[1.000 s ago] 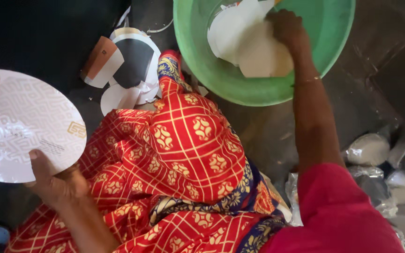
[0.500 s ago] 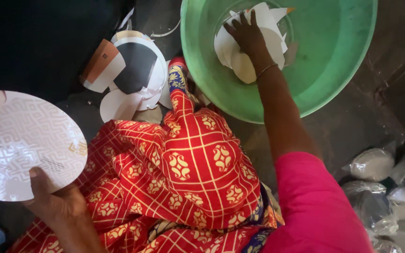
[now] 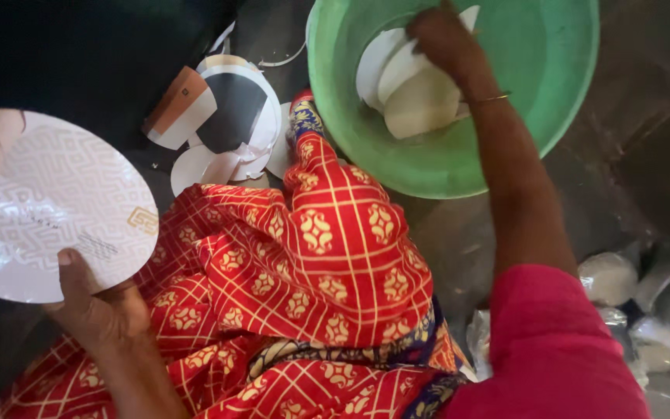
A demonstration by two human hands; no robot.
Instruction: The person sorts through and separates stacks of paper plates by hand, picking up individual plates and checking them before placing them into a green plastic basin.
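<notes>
My left hand [image 3: 94,310] pinches a patterned paper disc [image 3: 44,206] by its lower edge, far left | my right hand [image 3: 447,39] reaches forward into the green basin [image 3: 560,93], apparently gripping white discs [image 3: 416,97] there.

There is one big green bowl [image 3: 552,101]. Inside it lie about three white round cards [image 3: 416,93], stacked, so the count is not sure. One big patterned round card [image 3: 48,202] is off to the side. One heap of cut card scraps [image 3: 222,124] lies on the floor; its pieces are too mixed to count. Two hands show: one left hand [image 3: 98,310] and one right hand [image 3: 447,39]. Several shiny plastic bags [image 3: 645,302] sit together, too blurry to count.
</notes>
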